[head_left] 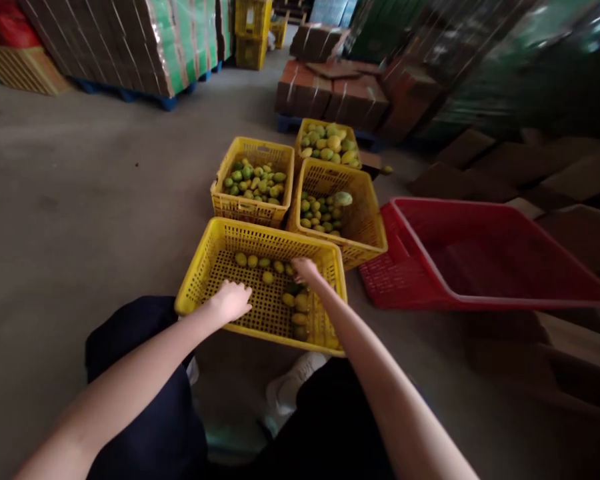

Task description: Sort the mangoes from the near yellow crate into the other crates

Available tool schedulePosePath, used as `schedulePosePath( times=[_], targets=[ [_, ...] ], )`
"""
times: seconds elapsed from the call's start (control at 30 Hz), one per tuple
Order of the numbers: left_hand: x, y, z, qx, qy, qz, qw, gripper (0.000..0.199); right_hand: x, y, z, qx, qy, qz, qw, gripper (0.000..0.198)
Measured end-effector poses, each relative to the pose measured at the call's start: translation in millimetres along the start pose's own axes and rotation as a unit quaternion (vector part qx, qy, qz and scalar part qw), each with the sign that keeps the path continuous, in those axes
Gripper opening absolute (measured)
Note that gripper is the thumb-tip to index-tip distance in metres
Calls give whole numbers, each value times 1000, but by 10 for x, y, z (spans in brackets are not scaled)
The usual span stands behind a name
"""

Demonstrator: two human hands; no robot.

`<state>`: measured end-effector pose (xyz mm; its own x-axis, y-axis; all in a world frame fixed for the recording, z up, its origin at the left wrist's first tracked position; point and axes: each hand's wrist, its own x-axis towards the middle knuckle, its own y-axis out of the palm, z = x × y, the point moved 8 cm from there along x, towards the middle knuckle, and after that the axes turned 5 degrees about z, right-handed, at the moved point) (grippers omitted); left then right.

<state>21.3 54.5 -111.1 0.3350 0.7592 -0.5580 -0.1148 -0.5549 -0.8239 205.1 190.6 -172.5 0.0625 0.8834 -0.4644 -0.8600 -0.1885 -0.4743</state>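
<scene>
In front of me is a yellow plastic crate [260, 230] with a perforated floor. Several yellow-green, lemon-like fruits [267, 277] lie in it, a row along the far side and a group at the right end. Over the crate's near left part is my left hand [233, 301], its fingers apart and nothing held. My right hand [305, 269] is at the right end of the far row, beside a fruit. Its fingers are curled downward, and whatever is in them is hidden. Larger fruits [301, 303] lie just below my right wrist.
Beyond stand three more fruit-holding yellow crates: left [253, 212], right [375, 223] and back [325, 123]. A large red crate [410, 267] sits to the right, with cardboard boxes [580, 233] behind it. Pallets of wrapped cartons [185, 40] and stacked boxes [357, 100] stand farther off.
</scene>
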Motion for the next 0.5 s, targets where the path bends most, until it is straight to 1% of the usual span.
schedulePosePath(
  times=[0.07,0.1,0.13,0.2,0.27,0.33,0.43,0.5],
  targets=[
    [-29,23,-37,10,-14,4,1000,36,33,681,-385,-106,24,61,992,30],
    [-52,47,-64,10,-14,14,1000,38,63,962,-536,-149,27,83,985,32],
    [-78,74,-98,6,-9,25,1000,40,110,1190,-667,-188,31,97,977,38],
    [-122,118,-173,-2,11,47,999,44,260,1495,-865,-248,32,111,962,50],
    [-127,139,-214,-4,20,59,998,47,457,1643,-999,-285,23,116,951,57],
    [-81,154,-200,1,11,64,998,50,646,1696,-1093,-306,12,122,944,58],
    [21,216,-105,13,-7,84,996,52,820,1664,-1160,-314,11,136,939,57],
    [60,266,-10,19,-18,99,995,52,860,1587,-1118,-308,12,146,940,56]
  ],
)
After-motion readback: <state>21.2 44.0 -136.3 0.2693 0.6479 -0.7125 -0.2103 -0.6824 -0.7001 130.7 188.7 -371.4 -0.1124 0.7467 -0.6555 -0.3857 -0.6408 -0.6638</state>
